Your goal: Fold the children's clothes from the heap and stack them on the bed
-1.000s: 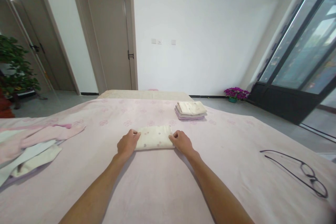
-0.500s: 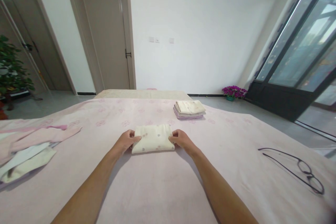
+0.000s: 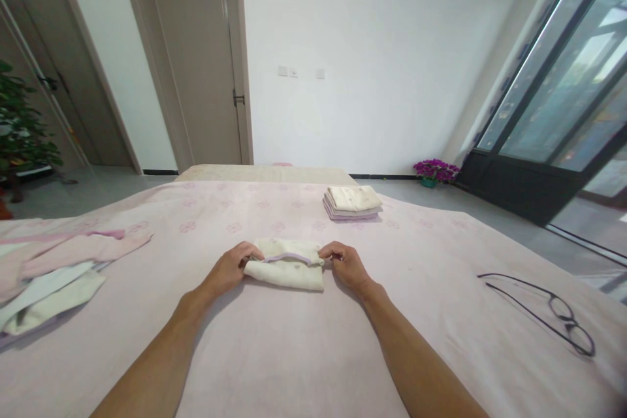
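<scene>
A cream cloth [image 3: 289, 274] with small spots lies folded at the middle of the pink bedspread. Its upper layer is lifted, and a lilac edge shows across it. My left hand [image 3: 238, 260] pinches the cloth at its left end. At the right end, the fingers of my right hand [image 3: 343, 261] are closed on the upper layer's edge. Beyond my right hand sits a neat stack of folded cloths [image 3: 353, 202], cream on top and lilac below.
Loose pink, white and cream clothes [image 3: 53, 281] lie in a heap at the left. Black-framed glasses [image 3: 563, 320] rest unfolded on the pink bedspread [image 3: 416, 313] at the right. Purple flowers [image 3: 435, 170] stand on the floor by the dark-framed glass door.
The cloth's upper layer has been raised by both hands, so its lilac edge now shows. Before, the cloth lay flat as a smooth rectangle between them.
</scene>
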`<act>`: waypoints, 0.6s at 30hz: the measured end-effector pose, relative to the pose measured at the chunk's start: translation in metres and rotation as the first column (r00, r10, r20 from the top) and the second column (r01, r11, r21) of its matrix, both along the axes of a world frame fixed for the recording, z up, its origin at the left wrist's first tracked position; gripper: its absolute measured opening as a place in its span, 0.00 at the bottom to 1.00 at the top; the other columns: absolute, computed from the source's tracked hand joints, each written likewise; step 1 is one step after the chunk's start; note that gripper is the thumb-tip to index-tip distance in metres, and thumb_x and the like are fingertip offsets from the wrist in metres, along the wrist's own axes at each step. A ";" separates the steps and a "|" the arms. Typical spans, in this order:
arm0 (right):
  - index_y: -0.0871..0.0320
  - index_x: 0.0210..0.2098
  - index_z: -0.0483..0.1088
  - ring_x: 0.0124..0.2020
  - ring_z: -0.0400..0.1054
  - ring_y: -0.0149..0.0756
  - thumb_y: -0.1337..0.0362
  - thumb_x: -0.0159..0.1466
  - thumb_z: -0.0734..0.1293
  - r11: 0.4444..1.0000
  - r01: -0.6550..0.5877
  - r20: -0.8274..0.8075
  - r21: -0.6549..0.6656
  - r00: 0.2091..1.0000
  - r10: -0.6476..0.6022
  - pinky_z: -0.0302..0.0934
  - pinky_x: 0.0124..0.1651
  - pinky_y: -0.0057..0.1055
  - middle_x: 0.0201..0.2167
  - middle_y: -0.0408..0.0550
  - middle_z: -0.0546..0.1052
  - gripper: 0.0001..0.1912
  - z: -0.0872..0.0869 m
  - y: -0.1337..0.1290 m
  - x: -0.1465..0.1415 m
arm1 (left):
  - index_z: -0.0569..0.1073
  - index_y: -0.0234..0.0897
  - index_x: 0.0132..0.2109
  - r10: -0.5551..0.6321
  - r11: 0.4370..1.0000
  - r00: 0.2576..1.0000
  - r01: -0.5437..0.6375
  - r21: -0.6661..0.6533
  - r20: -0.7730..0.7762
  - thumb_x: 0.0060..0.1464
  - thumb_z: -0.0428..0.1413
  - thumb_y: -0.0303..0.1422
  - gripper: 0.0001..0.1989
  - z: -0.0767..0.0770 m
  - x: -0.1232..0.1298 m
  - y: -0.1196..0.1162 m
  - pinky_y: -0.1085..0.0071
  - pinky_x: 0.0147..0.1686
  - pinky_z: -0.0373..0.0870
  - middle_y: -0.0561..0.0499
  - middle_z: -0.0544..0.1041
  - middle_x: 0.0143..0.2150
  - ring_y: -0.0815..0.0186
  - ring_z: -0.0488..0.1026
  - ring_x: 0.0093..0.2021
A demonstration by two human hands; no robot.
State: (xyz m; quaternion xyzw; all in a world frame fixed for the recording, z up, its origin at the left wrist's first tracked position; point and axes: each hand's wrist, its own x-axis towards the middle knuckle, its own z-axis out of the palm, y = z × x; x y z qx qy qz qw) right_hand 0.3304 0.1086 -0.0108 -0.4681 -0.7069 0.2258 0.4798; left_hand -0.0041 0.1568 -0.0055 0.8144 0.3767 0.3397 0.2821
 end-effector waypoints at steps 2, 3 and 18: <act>0.58 0.30 0.75 0.35 0.72 0.36 0.73 0.45 0.57 0.995 0.080 -0.070 -0.054 0.994 -0.083 0.65 0.43 0.34 0.31 0.46 0.78 0.19 -0.003 0.000 0.000 | 0.79 0.37 0.35 -0.001 0.996 0.998 0.007 -0.088 0.067 0.40 0.51 0.25 0.16 -0.003 -0.005 0.002 0.66 0.46 0.69 0.45 0.78 0.44 0.59 0.74 0.46; 0.59 0.32 0.75 0.32 0.72 0.35 0.72 0.46 0.57 0.987 0.130 -0.092 -0.094 0.986 -0.139 0.65 0.40 0.32 0.31 0.46 0.78 0.18 -0.002 0.001 -0.001 | 0.79 0.36 0.34 0.031 0.989 0.994 -0.016 -0.144 0.107 0.39 0.50 0.25 0.16 -0.003 -0.007 0.002 0.66 0.45 0.69 0.44 0.78 0.45 0.58 0.75 0.46; 0.59 0.47 0.71 0.24 0.67 0.31 0.60 0.57 0.67 0.862 0.377 0.116 -0.339 0.926 -0.360 0.59 0.30 0.26 0.24 0.40 0.74 0.19 0.019 0.000 -0.029 | 0.73 0.37 0.51 0.496 0.826 0.868 -0.472 -0.307 0.002 0.49 0.57 0.40 0.22 0.007 0.014 0.004 0.72 0.30 0.66 0.50 0.79 0.33 0.63 0.76 0.32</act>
